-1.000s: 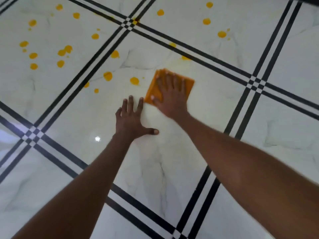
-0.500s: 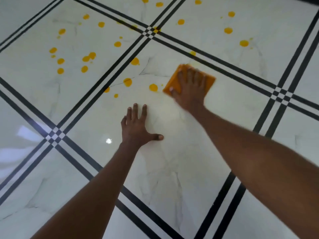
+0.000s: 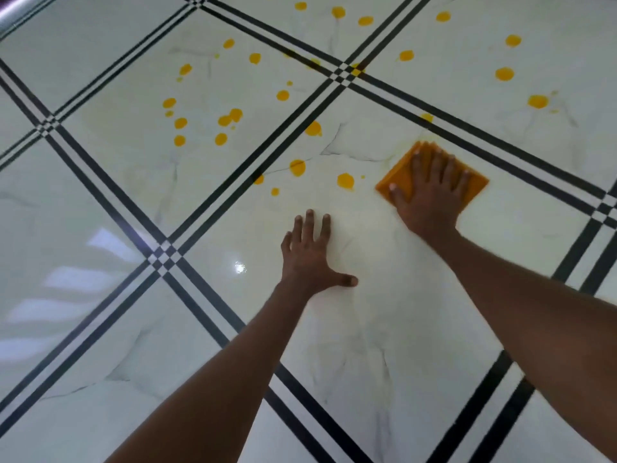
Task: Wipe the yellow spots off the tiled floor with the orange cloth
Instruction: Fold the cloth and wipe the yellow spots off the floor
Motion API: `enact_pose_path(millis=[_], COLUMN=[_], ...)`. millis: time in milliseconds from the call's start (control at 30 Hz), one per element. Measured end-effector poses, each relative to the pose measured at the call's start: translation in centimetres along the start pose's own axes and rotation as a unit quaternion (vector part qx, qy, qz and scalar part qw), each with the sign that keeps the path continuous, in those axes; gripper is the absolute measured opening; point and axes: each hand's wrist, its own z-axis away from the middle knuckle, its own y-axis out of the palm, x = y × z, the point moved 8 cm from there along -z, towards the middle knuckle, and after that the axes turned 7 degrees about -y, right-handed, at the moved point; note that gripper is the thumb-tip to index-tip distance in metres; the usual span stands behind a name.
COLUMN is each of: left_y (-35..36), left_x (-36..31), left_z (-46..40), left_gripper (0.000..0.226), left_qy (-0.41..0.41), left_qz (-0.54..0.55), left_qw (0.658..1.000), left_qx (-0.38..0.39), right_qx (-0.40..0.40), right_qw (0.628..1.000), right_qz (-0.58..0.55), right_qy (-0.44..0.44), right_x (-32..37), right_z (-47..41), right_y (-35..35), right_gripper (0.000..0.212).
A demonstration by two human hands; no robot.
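The right hand [image 3: 430, 192] presses the orange cloth [image 3: 400, 177] flat, fingers spread; the left hand [image 3: 309, 259] braces, splayed on the tiled floor [image 3: 384, 329]. Best sweep firmly toward the nearest yellow spot [image 3: 345, 181].

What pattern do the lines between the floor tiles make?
Paired black stripes on white marbled tiles, forming small checkered squares where they cross; seen in the head view.

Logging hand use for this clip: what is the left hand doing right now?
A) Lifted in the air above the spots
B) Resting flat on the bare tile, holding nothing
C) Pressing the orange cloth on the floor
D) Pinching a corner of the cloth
B: the left hand lies spread on bare tile, apart from the orange cloth, which the right hand presses flat.
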Motion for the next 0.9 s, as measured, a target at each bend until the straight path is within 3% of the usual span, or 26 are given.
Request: enact_pose_path(millis=[67,167,267,333,467,633,767,900], left_y=[0.3,-0.8,-2.6,-3.6,-5.0,-4.5,-4.2,-5.5], left_x=[-0.1,0.4,3.7,7.3,14.2,16.7,16.2,15.3], left_z=[-0.2,0.1,0.1,-0.2,-1.8,-2.9,-3.6,-2.8], left_gripper=[0.142,0.138,0.135,0.138,0.149,0.146,0.15,0.151], left_qy=[0.004,0.039,0.056,0.037,-0.048,-0.046,-0.049,-0.054], left_qz=[0.007,-0.037,-0.092,-0.107,-0.079,-0.072,-0.079,-0.07], left_qw=[1.0,0.998,0.994,0.993,0.996,0.996,0.995,0.992], left_qx=[0.018,0.028,0.017,0.011,0.005,0.01,0.041,0.091], right_qx=[-0.005,-0.002,0.004,0.015,-0.006,-0.003,0.005,0.067], right_qw=[1.0,0.998,0.993,0.995,1.0,1.0,1.0,0.994], right_qz=[-0.008,0.002,-0.027,-0.01,-0.006,-0.024,-0.003,0.009], right_qy=[-0.001,-0.06,-0.112,-0.096,0.003,0.006,-0.03,-0.087], right_x=[3.3,8.6,9.0,8.0,8.6,10.7,16.8,19.3], right_z=[-0.5,6.0,12.6,15.2,9.9,0.0,6.9,15.1], right_y=[0.6,1.0,0.1,0.3,1.4,2.4,2.8,3.4], right_gripper=[0.086,0.083,0.084,0.085,0.086,0.087,0.087,0.089])
